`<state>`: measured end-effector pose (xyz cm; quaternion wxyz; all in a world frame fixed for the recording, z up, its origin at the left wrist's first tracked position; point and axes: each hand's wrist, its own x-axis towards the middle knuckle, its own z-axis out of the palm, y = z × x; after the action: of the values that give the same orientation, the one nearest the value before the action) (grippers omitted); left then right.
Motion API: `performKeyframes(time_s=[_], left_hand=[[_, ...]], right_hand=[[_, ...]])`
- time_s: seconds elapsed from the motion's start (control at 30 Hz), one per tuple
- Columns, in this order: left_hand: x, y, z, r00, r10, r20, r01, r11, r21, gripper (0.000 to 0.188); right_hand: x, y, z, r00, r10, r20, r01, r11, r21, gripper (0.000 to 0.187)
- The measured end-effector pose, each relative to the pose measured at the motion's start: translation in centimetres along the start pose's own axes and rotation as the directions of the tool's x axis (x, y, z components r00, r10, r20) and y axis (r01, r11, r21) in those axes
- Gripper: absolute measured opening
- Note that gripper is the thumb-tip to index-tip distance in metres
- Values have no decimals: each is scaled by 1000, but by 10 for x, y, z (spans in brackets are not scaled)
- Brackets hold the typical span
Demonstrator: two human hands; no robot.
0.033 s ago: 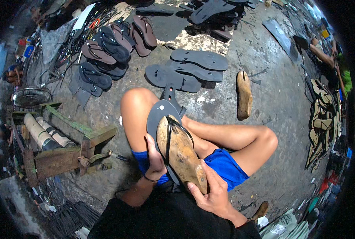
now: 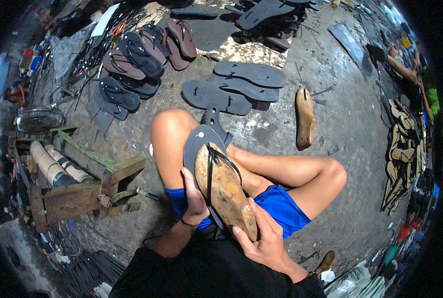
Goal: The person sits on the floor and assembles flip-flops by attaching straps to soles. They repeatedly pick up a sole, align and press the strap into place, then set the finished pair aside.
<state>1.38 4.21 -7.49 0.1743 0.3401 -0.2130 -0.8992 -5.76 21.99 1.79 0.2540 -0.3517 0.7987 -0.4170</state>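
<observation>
A grey flip-flop (image 2: 193,141) with thin black straps rests over my lap, its toe end pointing away from me. Under the straps, on top of the sole, lies a worn wooden shoe last (image 2: 221,191). My left hand (image 2: 195,198) grips the flip-flop's left edge, thumb along the side and the other fingers hidden beneath. With thumb and fingers, my right hand (image 2: 263,236) holds the near, narrow end of the last. A second wooden last (image 2: 305,119) lies on the floor to the right, beyond my knee.
Dark soles (image 2: 249,74) lie ahead, with finished flip-flops (image 2: 142,54) at the far left. A wooden frame (image 2: 72,198) holding two wrapped rolls stands at left, near a fan (image 2: 40,120). Tan strapped sandals (image 2: 399,149) are piled at right. Another person's leg (image 2: 403,68) shows far right.
The wooden last's near end and my right hand have shifted very slightly to the left. Both hands keep their hold.
</observation>
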Motion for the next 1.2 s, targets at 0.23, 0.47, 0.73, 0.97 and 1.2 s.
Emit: performKeyframes(time_s=[0.23, 0.47, 0.73, 0.97, 1.2], left_hand=[[9, -12, -27, 999, 27, -45, -30, 998, -57, 98], [31, -4, -18, 987, 163, 6, -163, 981, 109, 88], [45, 17, 38, 889, 290, 354, -425, 810, 403, 99], [43, 56, 65, 969, 96, 228, -185, 894, 408, 78], [35, 49, 60, 978, 61, 199, -153, 859, 489, 83]], right_hand=[[40, 9, 47, 978, -121, -170, 110, 991, -69, 64], [65, 4, 54, 923, -179, -341, 163, 984, -75, 66], [98, 13, 34, 843, -314, -436, 235, 945, -226, 72], [93, 22, 15, 950, -227, -215, 209, 973, -102, 100], [72, 37, 23, 971, -197, -133, 206, 977, 60, 100]])
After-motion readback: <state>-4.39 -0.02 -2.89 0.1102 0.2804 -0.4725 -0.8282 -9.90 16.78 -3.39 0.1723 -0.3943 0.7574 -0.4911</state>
